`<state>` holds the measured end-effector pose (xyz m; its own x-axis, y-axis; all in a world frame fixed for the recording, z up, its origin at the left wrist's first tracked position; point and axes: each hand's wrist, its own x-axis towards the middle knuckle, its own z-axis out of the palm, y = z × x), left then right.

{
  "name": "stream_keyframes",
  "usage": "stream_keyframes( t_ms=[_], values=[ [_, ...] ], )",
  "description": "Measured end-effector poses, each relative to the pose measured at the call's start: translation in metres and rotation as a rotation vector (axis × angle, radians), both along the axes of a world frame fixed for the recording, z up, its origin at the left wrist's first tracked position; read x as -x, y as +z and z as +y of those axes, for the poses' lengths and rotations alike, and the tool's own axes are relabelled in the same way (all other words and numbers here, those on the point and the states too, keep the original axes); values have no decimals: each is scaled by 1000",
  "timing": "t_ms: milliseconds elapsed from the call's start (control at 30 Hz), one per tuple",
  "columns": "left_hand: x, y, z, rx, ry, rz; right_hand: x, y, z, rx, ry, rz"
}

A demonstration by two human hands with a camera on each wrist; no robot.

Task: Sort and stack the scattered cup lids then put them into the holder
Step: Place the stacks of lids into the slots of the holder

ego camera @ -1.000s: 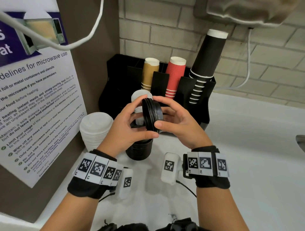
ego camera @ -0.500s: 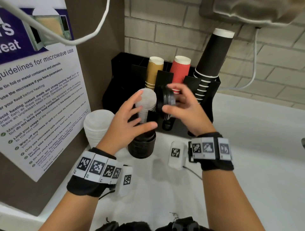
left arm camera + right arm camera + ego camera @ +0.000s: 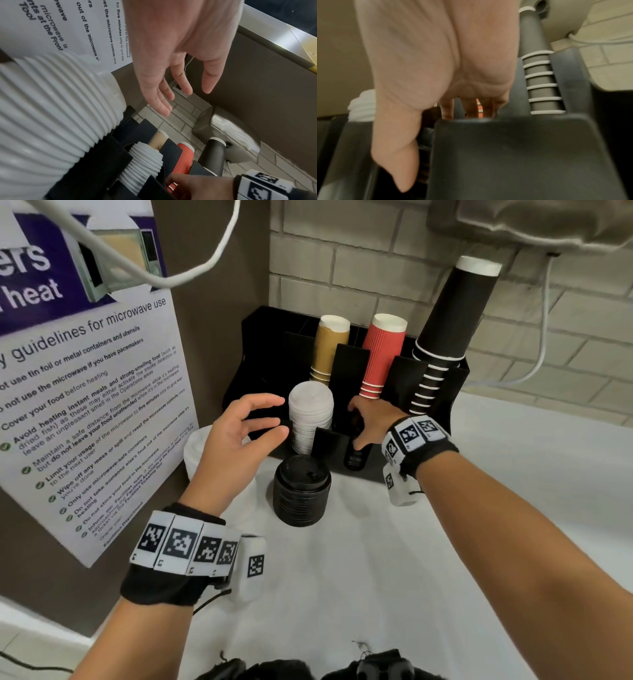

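The black holder [image 3: 253, 354] stands against the wall with white lids [image 3: 310, 416] in one front slot. My right hand [image 3: 356, 428] reaches down into the slot beside it and grips a short stack of black lids [image 3: 354, 458]. The right wrist view shows the thumb of that hand [image 3: 426, 151] lying along those lids [image 3: 424, 135], with the fingers behind them. My left hand [image 3: 279, 417] hovers open and holds nothing, its fingers relaxed [image 3: 186, 100]. A taller black lid stack [image 3: 301, 494] stands on the counter. A white lid stack [image 3: 197, 453] sits under my left hand.
Brown cups [image 3: 330, 347], red cups [image 3: 382, 354] and tall black cups [image 3: 445, 330] fill the holder's rear slots. A microwave poster [image 3: 85, 388] covers the left wall. White counter [image 3: 496, 525] stretches to the right. A cable hangs at the upper left.
My right hand carried the short black lid stack forward and down into the holder slot. My left hand let go of it and stayed open near the white lids.
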<state>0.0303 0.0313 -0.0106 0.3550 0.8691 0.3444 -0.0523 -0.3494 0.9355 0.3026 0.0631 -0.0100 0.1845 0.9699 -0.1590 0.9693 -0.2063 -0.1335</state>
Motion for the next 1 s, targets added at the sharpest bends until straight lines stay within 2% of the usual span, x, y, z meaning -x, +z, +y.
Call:
stream_keyframes(
  t_ms=[100,233,533,633,700,767,800,867,933,1000],
  values=[
    [0,1,-1,4,8,17,9,-5,6,109,28,-137],
    [0,-1,-2,16,10,33,15,-14,4,126,43,-241],
    [0,3,-5,33,9,38,29,-21,-5,102,45,-321],
    [1,5,-5,28,26,33,26,-3,-10,170,61,-234],
    [2,6,-4,22,34,22,28,13,-15,-18,66,-129],
    [3,7,-5,14,31,11,42,22,-25,-310,160,92],
    [3,7,-5,11,28,7,52,24,-30,-365,239,224],
    [3,7,-5,8,23,-6,73,23,-40,-238,388,331],
    [2,7,-4,8,20,-13,88,13,-44,-29,443,295],
    [1,6,-4,5,16,-10,95,-1,-43,70,441,214]
  ],
)
